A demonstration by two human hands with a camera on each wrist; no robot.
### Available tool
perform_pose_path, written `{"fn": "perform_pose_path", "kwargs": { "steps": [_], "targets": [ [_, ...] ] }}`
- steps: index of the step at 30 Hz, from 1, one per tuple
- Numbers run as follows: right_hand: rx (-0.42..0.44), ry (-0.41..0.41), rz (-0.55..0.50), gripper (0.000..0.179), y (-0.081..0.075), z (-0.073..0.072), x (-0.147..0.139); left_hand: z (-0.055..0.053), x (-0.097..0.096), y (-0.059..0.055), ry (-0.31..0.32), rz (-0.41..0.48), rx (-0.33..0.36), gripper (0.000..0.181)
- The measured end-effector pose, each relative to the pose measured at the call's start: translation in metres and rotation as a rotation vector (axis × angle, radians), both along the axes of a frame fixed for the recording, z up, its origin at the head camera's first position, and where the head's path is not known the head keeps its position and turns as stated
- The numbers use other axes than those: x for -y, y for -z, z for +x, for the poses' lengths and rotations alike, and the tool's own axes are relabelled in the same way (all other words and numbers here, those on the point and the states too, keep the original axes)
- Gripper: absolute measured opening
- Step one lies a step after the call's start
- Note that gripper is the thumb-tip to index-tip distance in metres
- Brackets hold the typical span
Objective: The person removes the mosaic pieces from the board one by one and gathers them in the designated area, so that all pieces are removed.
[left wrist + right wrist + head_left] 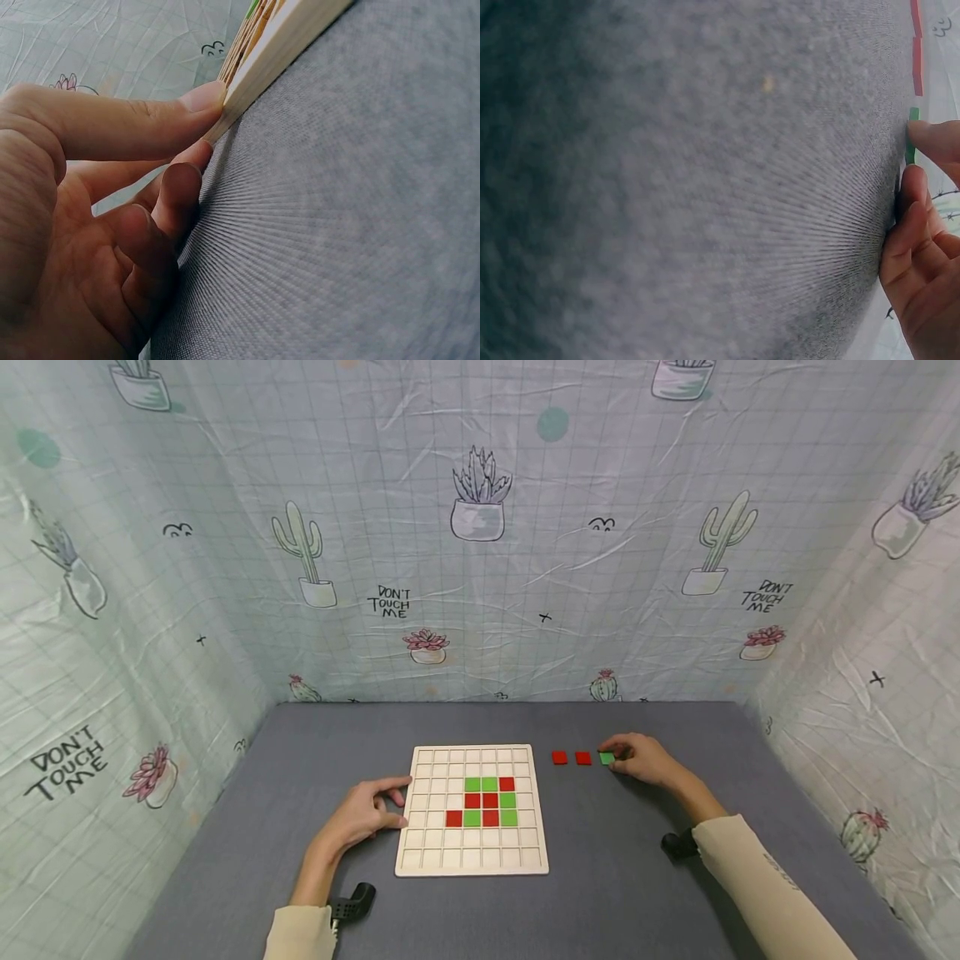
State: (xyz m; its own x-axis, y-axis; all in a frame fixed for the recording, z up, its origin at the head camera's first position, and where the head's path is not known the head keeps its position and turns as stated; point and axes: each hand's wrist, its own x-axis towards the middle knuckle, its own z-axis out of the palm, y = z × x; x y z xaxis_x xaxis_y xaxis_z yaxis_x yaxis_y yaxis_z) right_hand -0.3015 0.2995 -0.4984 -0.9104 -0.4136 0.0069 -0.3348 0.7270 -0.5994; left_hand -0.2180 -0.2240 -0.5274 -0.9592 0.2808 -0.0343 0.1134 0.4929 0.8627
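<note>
A pale wooden grid board lies flat on the table, with red and green square tiles set in three rows right of its middle. My left hand touches the board's left edge, thumb and index finger spread along it; in the left wrist view the thumb meets the wooden rim. Off to the board's right, my right hand pinches a green tile low over the table. In the right wrist view that green tile shows between thumb and fingers.
Two loose red tiles, one nearer the board and another nearer my right hand, line up with the green one. The grey tabletop ends at a plant-printed curtain behind and at both sides. Each wrist wears a black camera.
</note>
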Motion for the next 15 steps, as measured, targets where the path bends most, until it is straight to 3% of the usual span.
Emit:
{"fn": "perform_pose_path", "kwargs": {
  "steps": [15],
  "targets": [
    [0.002, 0.016, 0.014, 0.03, 0.0015, -0.0006, -0.0008, -0.0004, 0.0, 0.0002, 0.0, 0.004, 0.006, 0.07]
  ]
}}
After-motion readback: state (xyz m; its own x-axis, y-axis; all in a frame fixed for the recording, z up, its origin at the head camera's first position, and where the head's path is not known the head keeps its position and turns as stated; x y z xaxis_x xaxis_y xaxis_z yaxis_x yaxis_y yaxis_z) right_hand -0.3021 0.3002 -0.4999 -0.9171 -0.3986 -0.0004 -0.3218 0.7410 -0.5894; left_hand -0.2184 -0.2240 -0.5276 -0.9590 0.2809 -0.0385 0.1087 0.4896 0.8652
